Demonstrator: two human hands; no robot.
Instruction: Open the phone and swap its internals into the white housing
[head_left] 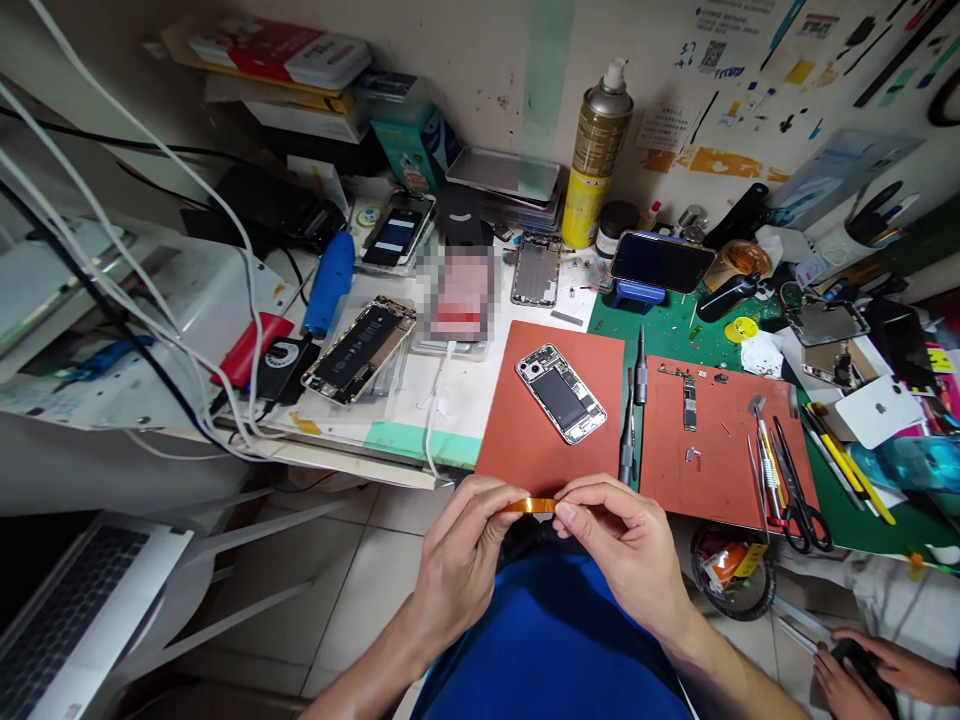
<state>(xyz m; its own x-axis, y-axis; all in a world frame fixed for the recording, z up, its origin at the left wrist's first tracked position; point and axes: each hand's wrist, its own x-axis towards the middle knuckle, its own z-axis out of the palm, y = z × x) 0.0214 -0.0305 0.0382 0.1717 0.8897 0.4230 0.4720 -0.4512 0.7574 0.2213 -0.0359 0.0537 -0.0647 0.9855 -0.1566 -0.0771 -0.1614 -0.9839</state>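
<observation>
Between my two hands stretches a short strip of shiny amber tape (537, 506), held over the table's front edge. My left hand (466, 550) pinches its left end between thumb and fingers. The right end is pinched the same way by my right hand (628, 540). Just beyond them an opened phone (561, 393), its battery and inner parts exposed, lies at a slant on the left red-brown mat (504, 430). Two slim metal screwdrivers (640, 365) lie beside that mat. A narrow logic board (689, 402) rests on the right red-brown mat (660, 480).
Black scissors (801, 500) and tweezers lie at the right. A yellow spray can (596, 150) stands by the wall. Another opened phone (360, 350) and cables are on the left. A waste bin (731, 570) stands below; another person's hands (870, 670) hold something dark at lower right.
</observation>
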